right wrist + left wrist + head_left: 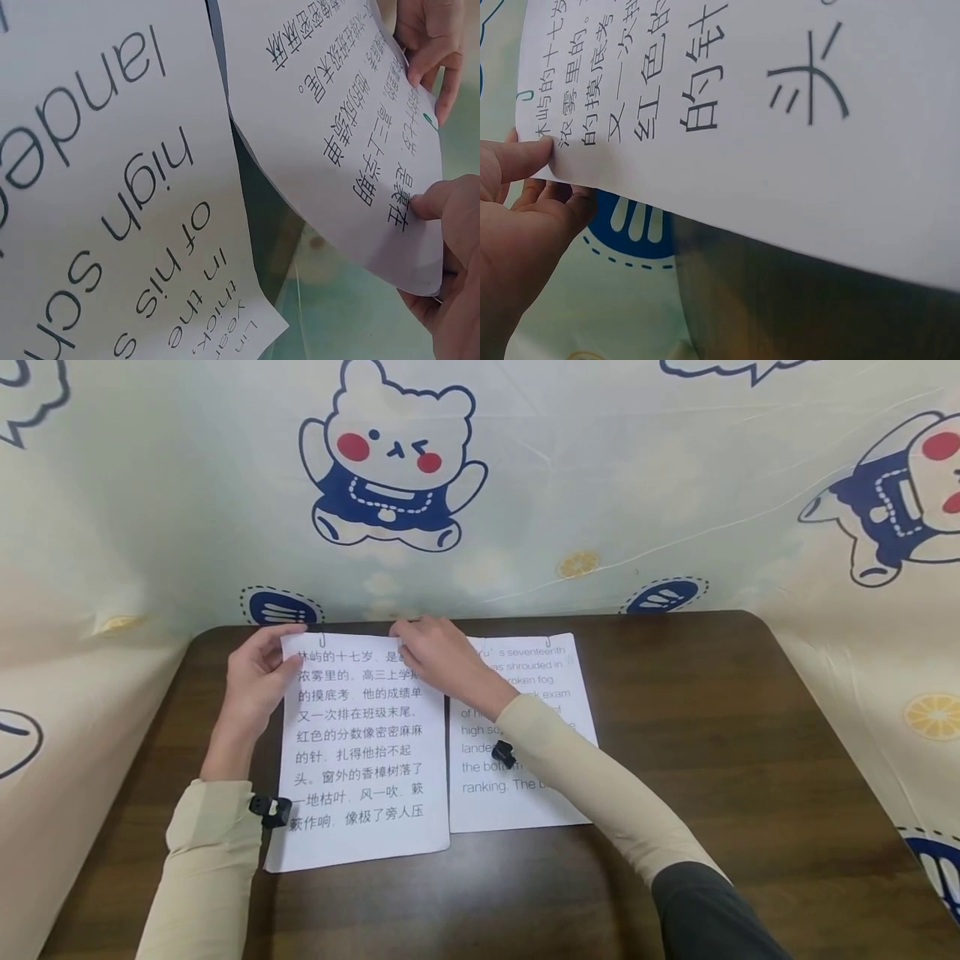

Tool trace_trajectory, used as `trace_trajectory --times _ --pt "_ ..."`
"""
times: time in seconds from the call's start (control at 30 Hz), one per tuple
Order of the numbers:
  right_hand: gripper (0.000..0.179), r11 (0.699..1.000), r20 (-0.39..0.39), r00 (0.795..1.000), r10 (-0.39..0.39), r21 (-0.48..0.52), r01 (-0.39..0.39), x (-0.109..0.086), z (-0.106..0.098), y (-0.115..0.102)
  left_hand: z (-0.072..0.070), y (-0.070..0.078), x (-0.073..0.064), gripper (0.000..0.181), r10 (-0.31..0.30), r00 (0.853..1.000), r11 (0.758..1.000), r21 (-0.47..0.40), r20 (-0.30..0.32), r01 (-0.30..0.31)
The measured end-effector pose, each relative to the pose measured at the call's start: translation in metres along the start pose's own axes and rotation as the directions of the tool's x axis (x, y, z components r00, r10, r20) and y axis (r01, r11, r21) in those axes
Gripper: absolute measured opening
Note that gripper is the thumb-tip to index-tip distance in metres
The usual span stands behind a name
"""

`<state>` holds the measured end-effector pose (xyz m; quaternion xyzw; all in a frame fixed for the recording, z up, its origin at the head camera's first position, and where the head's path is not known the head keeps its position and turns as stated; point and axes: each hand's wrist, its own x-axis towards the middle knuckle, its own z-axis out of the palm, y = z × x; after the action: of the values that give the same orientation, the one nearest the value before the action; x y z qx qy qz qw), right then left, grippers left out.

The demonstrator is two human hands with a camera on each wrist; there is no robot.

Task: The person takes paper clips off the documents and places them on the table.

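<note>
My left hand (251, 681) pinches the top left corner of a white sheet printed with Chinese text (360, 752). In the left wrist view its thumb lies on the printed face and the other fingers are behind the paper. At the top right corner, my right hand (442, 656) pinches the same sheet, thumb in front, as the right wrist view shows. A green paper clip (430, 120) sits on the top edge between the hands. The sheet's upper part is bent and raised. To its right lies a sheet with English text (517, 806), partly hidden under my right forearm.
Both sheets are on a dark brown wooden table (712, 735) with rounded far corners. Another paper clip (548, 642) is on the English sheet's top edge. A pale cloth (525, 510) with cartoon bears hangs behind the table and along its sides.
</note>
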<state>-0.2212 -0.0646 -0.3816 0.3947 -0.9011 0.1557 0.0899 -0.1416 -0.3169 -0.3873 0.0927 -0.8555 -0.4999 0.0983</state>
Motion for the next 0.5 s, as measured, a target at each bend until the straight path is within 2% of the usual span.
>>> trace_trajectory --times 0.27,0.5 --pt "0.027 1.0 -0.031 1.0 -0.002 0.027 0.003 0.0014 0.0036 -0.0036 -0.001 -0.0032 -0.0016 0.045 -0.019 1.0 1.0 -0.014 -0.002 0.019" --pt "0.033 0.999 -0.015 1.0 0.02 0.03 -0.02 -0.0014 0.0096 -0.0068 -0.0018 -0.0069 -0.0032 0.045 -0.031 1.0 1.0 0.002 -0.002 0.031"
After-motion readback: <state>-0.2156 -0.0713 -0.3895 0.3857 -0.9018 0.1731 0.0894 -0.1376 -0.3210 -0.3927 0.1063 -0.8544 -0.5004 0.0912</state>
